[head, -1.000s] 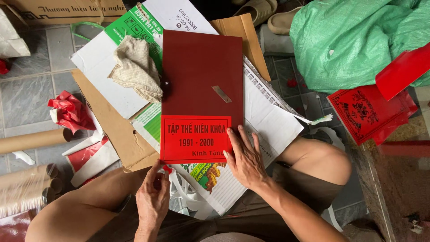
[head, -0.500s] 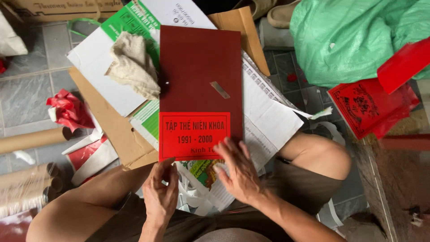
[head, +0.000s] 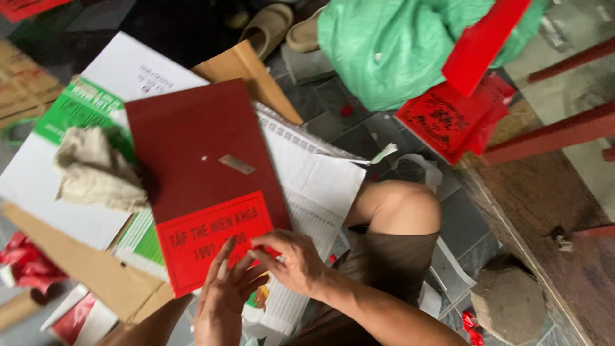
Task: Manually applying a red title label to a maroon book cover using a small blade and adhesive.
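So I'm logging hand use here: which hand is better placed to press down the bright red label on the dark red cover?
Probably the right hand: its fingers already rest on the red label's lower right corner on the dark red cover. The left hand sits lower, fingertips only reaching the label's bottom edge.

A single head-worn camera looks steeply down and close at the person's lap, hands and the littered floor (head: 359,122).

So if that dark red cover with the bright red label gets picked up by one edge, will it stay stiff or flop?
The dark red cover lies flat with straight edges over an uneven paper stack, so it is probably fairly stiff. It looks thin, so likely light. Its smooth face may slide easily.
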